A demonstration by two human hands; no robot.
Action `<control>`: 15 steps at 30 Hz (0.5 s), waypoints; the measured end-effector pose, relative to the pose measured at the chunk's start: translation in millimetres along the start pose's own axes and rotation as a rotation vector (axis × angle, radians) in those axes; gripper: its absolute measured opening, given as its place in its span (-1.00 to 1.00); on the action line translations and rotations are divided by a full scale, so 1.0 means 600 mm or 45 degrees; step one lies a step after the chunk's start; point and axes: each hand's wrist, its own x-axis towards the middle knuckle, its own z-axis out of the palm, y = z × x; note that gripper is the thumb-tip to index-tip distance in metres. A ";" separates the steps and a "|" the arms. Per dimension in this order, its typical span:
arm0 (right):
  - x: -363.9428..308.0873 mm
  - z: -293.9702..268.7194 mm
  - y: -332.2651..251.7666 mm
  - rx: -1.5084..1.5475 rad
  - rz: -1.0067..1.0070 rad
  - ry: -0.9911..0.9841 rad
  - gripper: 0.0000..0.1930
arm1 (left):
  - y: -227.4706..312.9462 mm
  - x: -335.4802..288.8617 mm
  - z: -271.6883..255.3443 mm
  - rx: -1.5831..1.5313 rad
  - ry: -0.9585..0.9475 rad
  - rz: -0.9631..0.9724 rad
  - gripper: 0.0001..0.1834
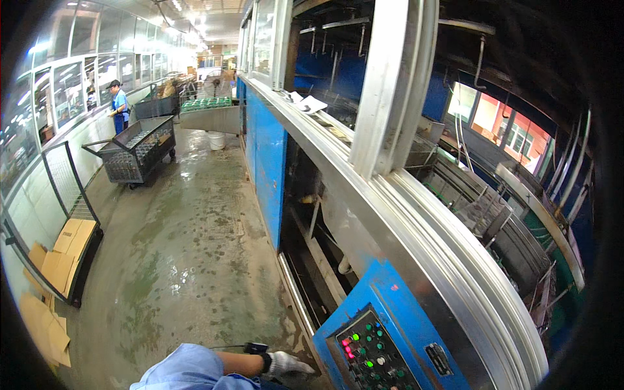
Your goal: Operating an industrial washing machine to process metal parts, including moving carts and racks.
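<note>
Low in the view, my left forearm comes out of a light blue sleeve [185, 367] and reaches to the right. My left hand [286, 364] wears a white glove, with a dark band [266, 363] at its wrist. Its fingers stretch out toward the right, and I see nothing held in them. Nearest to it is a blue control box [406, 309], whose dark panel carries several buttons and lit red and green lamps. A gap separates the hand from the buttons. My right hand is out of sight.
A long machine with blue doors [268, 169] and a metal window frame [390, 91] runs along the right. Wet floor [188, 240] stretches ahead. On the left stand a cart with flattened cardboard [68, 244], a dark bin cart [140, 159] and a person [119, 107] in blue.
</note>
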 end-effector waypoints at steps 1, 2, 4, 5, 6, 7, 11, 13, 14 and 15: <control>0.000 0.002 -0.001 -0.054 0.037 -0.018 -0.44 | 0.012 -0.022 -0.022 -0.544 0.048 -0.344 -0.55; -0.002 0.006 -0.006 -0.100 0.053 -0.030 -0.41 | 0.018 -0.050 -0.035 -1.085 0.106 -0.694 -0.55; -0.005 0.025 0.001 -0.118 0.083 -0.020 -0.37 | -0.002 -0.111 -0.039 -1.468 0.280 -0.874 -0.57; 0.002 0.038 0.002 -0.093 0.098 0.008 -0.36 | -0.012 -0.134 -0.048 -1.851 0.449 -1.046 -0.59; -0.001 0.039 0.001 -0.108 0.136 0.016 -0.38 | 0.021 -0.149 -0.090 -1.809 0.510 -1.082 -0.66; 0.001 0.039 -0.019 -0.122 0.118 -0.002 -0.40 | -0.007 -0.194 -0.079 -1.615 0.667 -0.789 -0.72; -0.016 0.027 -0.086 -0.212 0.081 -0.124 -0.46 | -0.074 -0.316 -0.119 -1.557 0.729 -1.051 -0.68; -0.022 0.018 -0.129 -0.241 0.011 -0.218 -0.49 | -0.101 -0.376 -0.130 -1.701 0.906 -0.891 -0.74; -0.020 0.015 -0.151 -0.250 -0.035 -0.267 -0.51 | -0.114 -0.400 -0.143 -1.843 0.991 -0.901 -0.75; -0.026 0.016 -0.171 -0.247 -0.094 -0.330 -0.52 | -0.133 -0.427 -0.159 -1.982 1.076 -0.911 -0.77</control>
